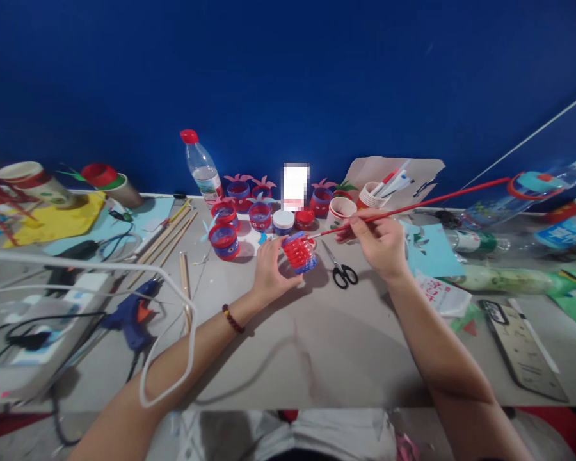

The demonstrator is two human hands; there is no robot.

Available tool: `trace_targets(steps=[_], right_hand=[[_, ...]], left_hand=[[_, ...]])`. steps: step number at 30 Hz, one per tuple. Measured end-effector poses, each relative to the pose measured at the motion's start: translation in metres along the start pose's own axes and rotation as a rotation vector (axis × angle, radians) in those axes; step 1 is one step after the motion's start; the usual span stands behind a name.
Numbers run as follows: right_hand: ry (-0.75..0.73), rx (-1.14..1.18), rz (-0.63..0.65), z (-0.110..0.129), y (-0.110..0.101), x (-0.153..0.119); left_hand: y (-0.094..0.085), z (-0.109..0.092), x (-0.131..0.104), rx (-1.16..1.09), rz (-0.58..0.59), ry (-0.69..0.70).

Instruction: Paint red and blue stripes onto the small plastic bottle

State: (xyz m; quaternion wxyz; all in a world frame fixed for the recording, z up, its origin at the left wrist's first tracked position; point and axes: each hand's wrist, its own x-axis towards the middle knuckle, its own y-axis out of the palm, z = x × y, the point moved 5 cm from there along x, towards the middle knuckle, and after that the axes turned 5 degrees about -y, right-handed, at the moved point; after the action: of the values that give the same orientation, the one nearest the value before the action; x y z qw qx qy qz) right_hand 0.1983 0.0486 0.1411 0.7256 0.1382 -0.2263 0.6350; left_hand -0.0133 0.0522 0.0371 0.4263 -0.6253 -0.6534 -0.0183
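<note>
My left hand (270, 274) grips a cut bottle bottom (298, 253), ridged and painted red with blue at its rim and base, holding it tilted above the table. In my right hand (379, 246) is a long red paintbrush (422, 203). Its tip touches or nearly touches the upper right side of the painted piece. Just behind stand a white-lidded paint jar (283, 222) and an open jar of red paint (304, 219). Black-handled scissors (345, 275) lie between my hands.
Several painted cups (224, 241) stand behind my left hand. A water bottle (203, 173) rises behind them. Left lie wooden sticks (166, 240), a blue glue gun (133, 314) and a power strip (72, 326); a white cable (192, 307) loops over my left forearm. A phone (523, 349) lies right.
</note>
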Motion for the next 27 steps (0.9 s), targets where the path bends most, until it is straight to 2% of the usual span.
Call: trace_targets(steps=[8,16,27], right_hand=[[-0.026,-0.068,0.001,0.0040,0.0027,-0.0023],[0.029,-0.002,0.019,0.0017,0.0016,0.0000],[-0.005,-0.033,0.019,0.0047,0.0020,-0.0030]], left_hand=[[-0.0007,-0.0002,0.0001,-0.009,-0.015,0.002],[-0.0004,-0.0002,-0.0001,0.005,0.006,0.005],[0.0017,0.0018,-0.0013,0.004,0.001,0.015]])
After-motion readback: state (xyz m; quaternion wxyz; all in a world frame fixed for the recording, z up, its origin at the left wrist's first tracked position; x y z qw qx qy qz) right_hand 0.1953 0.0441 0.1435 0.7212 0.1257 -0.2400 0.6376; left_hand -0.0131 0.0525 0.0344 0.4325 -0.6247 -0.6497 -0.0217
